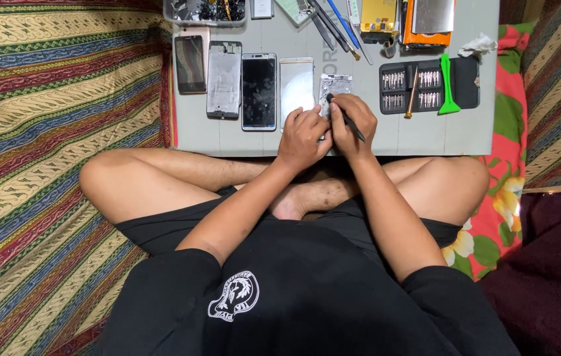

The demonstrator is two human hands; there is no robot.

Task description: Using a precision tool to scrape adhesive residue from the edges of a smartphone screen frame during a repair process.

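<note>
The right hand (351, 125) grips a black tool (345, 117) over a phone frame (334, 87) on the bench (425, 135); the left hand (303, 137) curls closed, steadying it.

Five phone parts (258, 91) lie in a row, one bit case (429, 89), one green pry tool (448, 86).

A home corner turned phone-repair bench: a person sits cross-legged on a striped woven cloth (43, 132) with a floral cushion (508, 198) at the right, and a low grey board (425, 135) carries the gear. Along its far edge lie opened phones (258, 91), a bit set in a black case (429, 84), a green pry tool (448, 86) and a parts tray (204, 12).
</note>
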